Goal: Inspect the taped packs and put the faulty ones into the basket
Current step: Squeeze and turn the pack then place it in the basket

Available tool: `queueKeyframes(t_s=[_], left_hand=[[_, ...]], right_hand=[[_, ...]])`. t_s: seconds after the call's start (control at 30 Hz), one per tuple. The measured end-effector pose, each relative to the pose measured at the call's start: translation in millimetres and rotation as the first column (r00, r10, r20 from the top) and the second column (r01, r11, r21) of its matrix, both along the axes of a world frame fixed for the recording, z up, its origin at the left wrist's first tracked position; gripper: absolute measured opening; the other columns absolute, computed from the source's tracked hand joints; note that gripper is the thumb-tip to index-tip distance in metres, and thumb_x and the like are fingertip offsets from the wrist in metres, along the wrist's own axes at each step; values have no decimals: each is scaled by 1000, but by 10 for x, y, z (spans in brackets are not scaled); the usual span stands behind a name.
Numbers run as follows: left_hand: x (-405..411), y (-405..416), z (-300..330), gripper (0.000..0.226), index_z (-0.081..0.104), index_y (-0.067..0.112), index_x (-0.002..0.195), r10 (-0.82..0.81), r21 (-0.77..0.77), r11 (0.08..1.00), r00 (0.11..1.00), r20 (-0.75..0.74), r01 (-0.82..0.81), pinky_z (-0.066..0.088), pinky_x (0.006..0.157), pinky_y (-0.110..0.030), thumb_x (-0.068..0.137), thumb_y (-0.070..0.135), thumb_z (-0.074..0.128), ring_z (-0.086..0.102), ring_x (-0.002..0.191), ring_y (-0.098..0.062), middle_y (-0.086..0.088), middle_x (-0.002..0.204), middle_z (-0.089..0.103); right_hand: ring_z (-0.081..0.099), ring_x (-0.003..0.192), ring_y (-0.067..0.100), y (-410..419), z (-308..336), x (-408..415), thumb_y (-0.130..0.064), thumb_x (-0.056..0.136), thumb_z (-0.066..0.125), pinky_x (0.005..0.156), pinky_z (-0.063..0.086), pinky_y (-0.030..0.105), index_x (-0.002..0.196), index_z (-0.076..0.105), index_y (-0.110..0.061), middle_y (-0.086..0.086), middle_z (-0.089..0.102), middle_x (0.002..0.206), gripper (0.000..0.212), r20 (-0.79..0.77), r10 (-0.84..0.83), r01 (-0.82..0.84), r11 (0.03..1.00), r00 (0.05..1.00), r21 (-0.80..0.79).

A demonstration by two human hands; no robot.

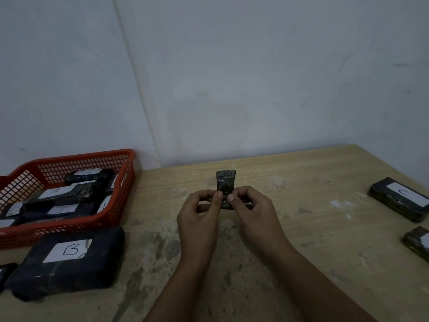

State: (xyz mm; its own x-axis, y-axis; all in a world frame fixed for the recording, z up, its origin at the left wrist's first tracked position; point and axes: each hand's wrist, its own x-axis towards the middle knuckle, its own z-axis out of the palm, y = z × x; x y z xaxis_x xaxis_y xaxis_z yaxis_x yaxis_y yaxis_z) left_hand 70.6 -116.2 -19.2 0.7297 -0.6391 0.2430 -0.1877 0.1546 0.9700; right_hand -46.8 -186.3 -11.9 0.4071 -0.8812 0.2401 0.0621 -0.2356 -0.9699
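Left hand [199,211] and right hand [249,210] both pinch a small dark taped pack [225,183] upright above the wooden bench [301,228]; a red plastic mesh basket [92,219] of packs sits far left.

Hands: two, the left hand [199,210] and the right hand [250,209]
Pack held up in both hands: one [225,182]
Packs lying left of the grip: one labelled B [67,263], one cut by the frame edge [5,271]
Packs lying right of the grip: one labelled C [399,198], one partly out of frame [417,242]
Red basket [76,225]: one
Packs in it: several, exact number unclear
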Motion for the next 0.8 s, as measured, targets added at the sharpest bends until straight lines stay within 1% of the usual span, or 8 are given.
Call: queueKeyframes(t_s=[0.1, 0.27, 0.37, 0.47, 0.53, 0.6, 0.7, 0.8], left_hand=[[-12, 4, -2, 5, 79, 29, 99, 3, 2, 1000, 999, 48, -3, 65, 79, -38, 100, 33, 77, 75, 88, -7, 11, 96, 78], [-38, -14, -25, 3, 77, 30, 98, -7, 8, 1000, 991, 134, 6, 61, 79, -24, 99, 28, 79, 73, 93, -2, 15, 98, 76], [-60, -22, -43, 7, 76, 29, 96, -16, 17, 1000, 988, 151, 14, 63, 79, -29, 96, 26, 82, 73, 93, -3, 14, 96, 75], [-63, -19, -52, 8, 74, 33, 96, 24, 29, 999, 977, 213, -31, 55, 84, -28, 95, 32, 82, 71, 99, -5, 15, 98, 74], [-52, -12, -21, 7, 74, 32, 99, 25, -11, 1000, 993, 118, -24, 59, 82, -30, 96, 35, 81, 73, 100, -7, 13, 102, 76], [-43, -4, 9, 3, 77, 28, 100, 4, -46, 999, 999, 50, -1, 62, 76, -26, 98, 29, 79, 75, 94, -7, 11, 99, 77], [-40, 18, 18, 3, 79, 26, 99, 12, -46, 999, 993, 118, -7, 60, 73, -19, 99, 24, 78, 75, 91, -6, 12, 96, 77], [-26, 24, -4, 5, 80, 27, 97, 48, -38, 998, 979, 199, -41, 61, 74, -25, 98, 22, 79, 74, 88, -7, 14, 94, 75]], right_hand=[[68, 84, 23, -8, 2, -11, -21, 100, 76, 75, 58, 33, 92, 74, -17, 2, 72, 88, 9, 19, -52, 52, 999, 998, 3], [72, 92, 17, -46, -10, -26, -26, 95, 80, 80, 62, 30, 97, 76, -18, 0, 74, 92, 9, 85, -129, 126, 991, 988, 41], [74, 89, 16, -54, -16, -38, -21, 99, 77, 81, 62, 32, 95, 77, -19, -1, 76, 91, 4, 62, -115, 112, 993, 991, 47], [76, 89, 27, -38, -19, -20, -20, 101, 75, 83, 65, 43, 93, 77, -21, 4, 76, 90, 8, 78, -70, 64, 996, 995, 69], [75, 88, 31, -24, -13, -10, -19, 100, 75, 83, 66, 45, 92, 77, -21, 6, 76, 89, 9, 74, -46, 41, 997, 996, 62], [74, 87, 34, -16, -4, -10, -18, 99, 77, 80, 66, 43, 89, 77, -20, 8, 75, 87, 10, 57, -28, 25, 998, 998, 56], [73, 82, 26, -7, 16, -23, -18, 95, 81, 71, 62, 31, 87, 76, -16, 6, 74, 83, 10, 57, -24, 21, 998, 998, 50], [70, 79, 12, 4, 25, -33, -21, 94, 82, 69, 58, 21, 92, 75, -14, 3, 73, 84, 10, 89, -85, 81, 995, 992, 53]])
